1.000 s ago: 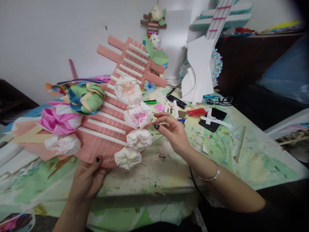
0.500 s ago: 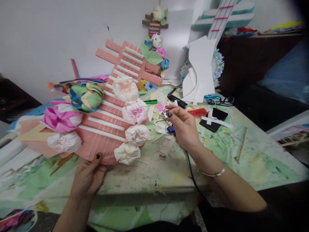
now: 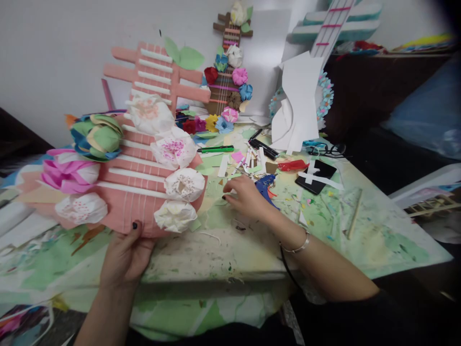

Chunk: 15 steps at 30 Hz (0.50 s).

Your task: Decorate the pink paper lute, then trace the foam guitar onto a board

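My left hand (image 3: 127, 250) grips the bottom edge of a pink paper guitar (image 3: 135, 206), thumb on the front and fingers behind. The guitar leans tilted to the left, with white strips and thin strings across it. White crepe-paper flowers (image 3: 185, 184) line its right side, and green-blue and pink-white ones (image 3: 70, 170) its left. Two green paper leaves (image 3: 185, 56) show by its neck. Over the table, my right hand (image 3: 245, 194) has its fingers bent together beside paper scraps (image 3: 248, 161); what lies in them is unclear. Partly behind that hand is a blue glue gun (image 3: 265, 186).
A green cutter (image 3: 216, 149), black pens (image 3: 263, 148) and a black phone (image 3: 317, 177) with white strips lie on the stained table (image 3: 252, 250). Behind stand a brown flowered guitar (image 3: 225, 91) and a white paper cutout (image 3: 298, 96). A wooden stick (image 3: 355, 214) lies at right.
My left hand has shifted the pink guitar leftward, uncovering more of the brown guitar. My right hand has moved left and down toward the table, and more of the glue gun shows.
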Each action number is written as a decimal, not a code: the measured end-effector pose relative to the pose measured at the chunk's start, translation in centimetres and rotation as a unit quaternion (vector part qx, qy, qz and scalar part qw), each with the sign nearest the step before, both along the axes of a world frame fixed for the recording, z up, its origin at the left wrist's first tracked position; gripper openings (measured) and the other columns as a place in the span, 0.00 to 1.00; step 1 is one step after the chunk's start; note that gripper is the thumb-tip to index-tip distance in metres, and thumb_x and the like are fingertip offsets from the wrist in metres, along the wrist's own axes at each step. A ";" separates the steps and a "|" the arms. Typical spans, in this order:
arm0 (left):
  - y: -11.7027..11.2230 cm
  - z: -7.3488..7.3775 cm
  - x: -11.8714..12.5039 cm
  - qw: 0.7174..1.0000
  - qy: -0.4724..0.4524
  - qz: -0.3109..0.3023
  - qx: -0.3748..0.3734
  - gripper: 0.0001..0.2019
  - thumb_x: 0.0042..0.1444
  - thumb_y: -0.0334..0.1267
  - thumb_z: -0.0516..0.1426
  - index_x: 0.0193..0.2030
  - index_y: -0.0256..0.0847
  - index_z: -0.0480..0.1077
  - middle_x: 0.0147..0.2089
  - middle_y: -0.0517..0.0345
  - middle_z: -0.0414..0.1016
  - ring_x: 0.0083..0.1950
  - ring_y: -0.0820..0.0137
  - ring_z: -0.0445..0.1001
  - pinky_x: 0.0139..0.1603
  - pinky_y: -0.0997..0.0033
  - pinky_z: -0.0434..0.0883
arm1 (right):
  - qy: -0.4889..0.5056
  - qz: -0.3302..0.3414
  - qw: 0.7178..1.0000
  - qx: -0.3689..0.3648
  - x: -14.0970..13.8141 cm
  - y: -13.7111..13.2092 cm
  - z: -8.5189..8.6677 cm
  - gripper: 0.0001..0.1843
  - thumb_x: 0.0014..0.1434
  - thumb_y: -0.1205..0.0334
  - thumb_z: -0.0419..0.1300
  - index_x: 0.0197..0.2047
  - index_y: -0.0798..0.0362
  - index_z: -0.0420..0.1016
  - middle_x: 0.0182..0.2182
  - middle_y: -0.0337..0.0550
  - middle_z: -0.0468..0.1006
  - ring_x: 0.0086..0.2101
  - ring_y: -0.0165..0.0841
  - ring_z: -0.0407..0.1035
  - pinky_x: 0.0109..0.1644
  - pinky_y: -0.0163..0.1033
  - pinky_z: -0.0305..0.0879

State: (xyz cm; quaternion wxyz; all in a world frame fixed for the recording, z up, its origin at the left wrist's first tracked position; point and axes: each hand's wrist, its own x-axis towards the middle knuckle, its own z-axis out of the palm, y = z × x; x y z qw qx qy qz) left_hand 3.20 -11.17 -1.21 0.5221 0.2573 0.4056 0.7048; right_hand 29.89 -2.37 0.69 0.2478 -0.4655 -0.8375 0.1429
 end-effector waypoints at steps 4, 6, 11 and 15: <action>0.0 0.0 0.1 1.000 -0.006 -0.002 0.008 0.21 0.55 0.27 0.57 0.53 0.51 0.70 0.57 0.59 0.73 0.59 0.63 0.70 0.49 0.66 0.76 | -0.099 -0.026 0.994 -0.025 -1.8 0.2 -0.7 0.05 0.55 0.67 0.57 0.35 0.57 0.74 0.38 0.53 0.75 0.43 0.43 0.62 0.43 0.45 0.53; 0.0 -0.1 0.1 1.000 -0.010 -0.004 0.012 0.21 0.54 0.27 0.58 0.54 0.51 0.70 0.58 0.58 0.73 0.58 0.63 0.71 0.49 0.67 0.76 | -0.096 -0.033 0.994 -0.035 -2.2 0.3 -0.8 0.04 0.52 0.68 0.59 0.33 0.57 0.74 0.37 0.54 0.74 0.43 0.44 0.63 0.42 0.44 0.53; 0.1 -0.3 -0.1 1.000 -0.025 -0.006 0.005 0.23 0.52 0.27 0.60 0.55 0.49 0.69 0.58 0.56 0.73 0.58 0.62 0.71 0.48 0.69 0.76 | -0.045 -0.024 0.997 -0.052 -1.8 0.9 -0.7 0.04 0.52 0.73 0.57 0.29 0.57 0.72 0.31 0.48 0.76 0.36 0.37 0.67 0.37 0.39 0.56; 0.0 0.0 0.2 1.000 -0.021 0.003 -0.010 0.24 0.52 0.26 0.60 0.55 0.49 0.69 0.57 0.56 0.74 0.59 0.62 0.70 0.48 0.70 0.76 | 0.103 -0.026 0.992 -0.062 -0.2 1.6 0.7 0.07 0.58 0.68 0.54 0.36 0.57 0.73 0.27 0.41 0.76 0.27 0.28 0.70 0.33 0.34 0.61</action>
